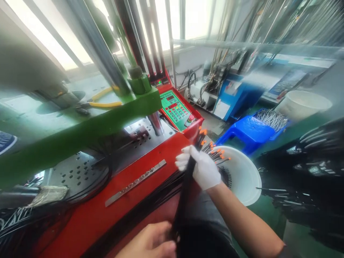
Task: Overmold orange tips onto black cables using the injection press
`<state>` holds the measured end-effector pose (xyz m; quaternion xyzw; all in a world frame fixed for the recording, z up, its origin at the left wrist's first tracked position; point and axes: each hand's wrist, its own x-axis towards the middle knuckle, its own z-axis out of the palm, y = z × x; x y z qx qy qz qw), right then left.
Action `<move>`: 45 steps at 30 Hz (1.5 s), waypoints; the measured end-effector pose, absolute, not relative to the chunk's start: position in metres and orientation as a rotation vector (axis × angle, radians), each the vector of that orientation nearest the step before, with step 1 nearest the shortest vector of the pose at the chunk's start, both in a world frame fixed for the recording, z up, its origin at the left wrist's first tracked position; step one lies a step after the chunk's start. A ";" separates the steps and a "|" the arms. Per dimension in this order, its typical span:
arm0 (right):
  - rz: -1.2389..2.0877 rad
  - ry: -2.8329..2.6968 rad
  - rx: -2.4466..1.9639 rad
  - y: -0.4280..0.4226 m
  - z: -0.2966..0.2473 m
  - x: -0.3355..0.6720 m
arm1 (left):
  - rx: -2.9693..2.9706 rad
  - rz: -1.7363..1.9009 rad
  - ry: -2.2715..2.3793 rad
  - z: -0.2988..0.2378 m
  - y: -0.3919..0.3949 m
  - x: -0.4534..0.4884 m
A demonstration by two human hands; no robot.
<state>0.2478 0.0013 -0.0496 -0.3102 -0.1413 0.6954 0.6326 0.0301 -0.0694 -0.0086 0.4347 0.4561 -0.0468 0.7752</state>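
A bundle of black cables with orange tips at its upper end runs down over the edge of the red machine bench. White-gloved, my right hand is wrapped round the bundle just below the orange tips. My left hand, bare and slightly blurred, closes on the lower part of the same bundle at the bottom of the view. More long black cables lie along the front of the red bench. Behind my right hand, other orange-tipped cables rest over the rim of a white bucket.
A metal strip with holes lies on the red bench. Beyond stand a green press beam, yellow-handled pliers and a control panel. To the right are a blue stool and a pile of dark cables.
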 end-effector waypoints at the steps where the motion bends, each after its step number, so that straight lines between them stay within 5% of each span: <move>1: 1.621 -0.342 -0.693 -0.003 -0.047 0.237 | 0.917 -0.019 0.956 -0.013 -0.069 0.045; 5: 1.765 -0.506 -0.582 -0.013 -0.033 0.210 | 0.921 0.331 0.942 -0.016 -0.055 0.074; 12: 1.897 -0.657 -0.504 -0.024 -0.028 0.203 | 0.793 0.098 0.906 -0.002 -0.067 0.003; 19: 2.034 -0.736 -0.528 -0.038 -0.029 0.166 | 0.876 0.477 1.140 -0.004 -0.083 0.025; 23: 1.754 -0.914 -0.735 -0.016 -0.014 0.182 | 0.785 0.441 1.031 -0.002 -0.079 0.030; 29: 1.542 -2.093 -0.738 -0.018 0.010 0.191 | 0.806 0.564 1.066 -0.013 -0.075 0.027; 34: 1.592 -2.004 -0.659 -0.001 0.009 0.187 | 0.860 0.643 1.090 -0.007 -0.067 0.019; 39: 0.831 -2.243 -1.333 0.038 -0.026 0.182 | 0.975 0.816 1.223 0.003 -0.059 0.001; 45: 0.364 -2.741 -1.365 0.038 -0.037 0.173 | 1.011 0.885 1.251 -0.001 -0.060 -0.004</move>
